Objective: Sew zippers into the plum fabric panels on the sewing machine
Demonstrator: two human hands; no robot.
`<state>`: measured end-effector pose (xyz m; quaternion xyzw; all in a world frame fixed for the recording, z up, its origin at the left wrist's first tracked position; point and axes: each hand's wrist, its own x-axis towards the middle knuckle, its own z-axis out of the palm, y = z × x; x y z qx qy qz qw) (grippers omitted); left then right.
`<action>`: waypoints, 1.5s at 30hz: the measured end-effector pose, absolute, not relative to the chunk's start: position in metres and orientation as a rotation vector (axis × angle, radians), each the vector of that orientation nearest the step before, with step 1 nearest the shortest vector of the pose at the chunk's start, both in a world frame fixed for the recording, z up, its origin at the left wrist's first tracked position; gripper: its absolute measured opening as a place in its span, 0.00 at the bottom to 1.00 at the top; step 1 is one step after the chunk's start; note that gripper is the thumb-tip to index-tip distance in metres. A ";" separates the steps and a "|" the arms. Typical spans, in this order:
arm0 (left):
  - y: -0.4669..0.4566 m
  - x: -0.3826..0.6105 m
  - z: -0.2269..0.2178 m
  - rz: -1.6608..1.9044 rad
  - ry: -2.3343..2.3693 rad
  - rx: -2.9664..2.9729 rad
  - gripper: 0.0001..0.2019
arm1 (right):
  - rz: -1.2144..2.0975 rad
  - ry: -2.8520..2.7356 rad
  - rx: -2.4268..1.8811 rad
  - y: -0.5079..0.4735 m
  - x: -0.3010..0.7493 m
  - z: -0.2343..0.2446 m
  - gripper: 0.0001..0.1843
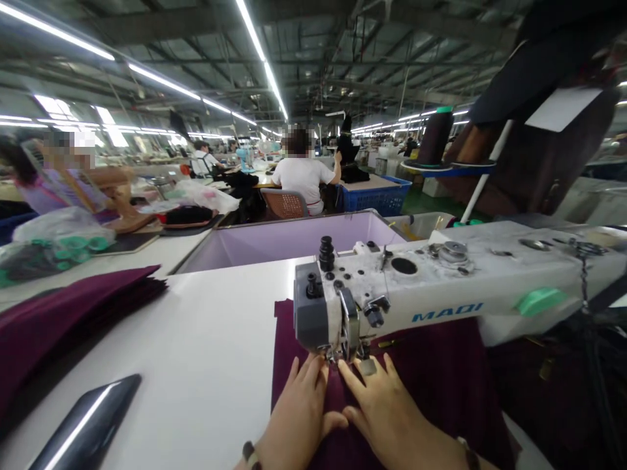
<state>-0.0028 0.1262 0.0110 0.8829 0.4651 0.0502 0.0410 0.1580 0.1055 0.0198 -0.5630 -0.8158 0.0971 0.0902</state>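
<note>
A dark maroon fabric (431, 378) lies on the white table (206, 352) under the head of a white and grey sewing machine (441, 287). My left hand (298, 411) rests flat on the fabric, fingers stretched toward the needle area. My right hand (386, 408) lies flat beside it, index finger pointing at the presser foot (365, 362). Both thumbs meet on the cloth. Neither hand grips anything.
A stack of maroon fabric pieces (59, 320) lies at the left, a dark phone (83, 427) near the front edge. A lilac bin (294, 238) stands behind the table. Thread cones (434, 137) sit above the machine. Other people sit at benches farther back.
</note>
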 end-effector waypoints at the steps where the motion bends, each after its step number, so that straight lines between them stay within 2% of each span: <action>1: 0.126 -0.003 0.012 0.137 1.419 2.693 0.36 | 0.304 -2.431 -1.685 0.106 0.158 0.021 0.27; 9: 0.132 -0.004 0.022 -0.027 1.400 2.625 0.34 | 0.355 -2.511 -1.706 0.109 0.157 0.026 0.28; 14: 0.134 -0.007 0.018 0.074 1.362 2.666 0.34 | 0.377 -2.486 -1.732 0.106 0.154 0.029 0.27; 19: 0.131 -0.004 0.016 0.157 1.368 2.672 0.35 | 0.238 -2.401 -1.732 0.102 0.151 0.022 0.26; 25: 0.132 -0.008 0.008 0.192 1.372 2.668 0.38 | 0.282 -2.420 -1.729 0.106 0.153 0.013 0.26; 38: 0.129 -0.007 0.016 0.138 1.329 2.731 0.31 | 0.055 -2.402 -1.651 0.100 0.155 0.008 0.25; 45: 0.131 -0.006 0.019 0.115 1.292 2.741 0.34 | 0.022 -2.462 -1.650 0.099 0.156 0.008 0.24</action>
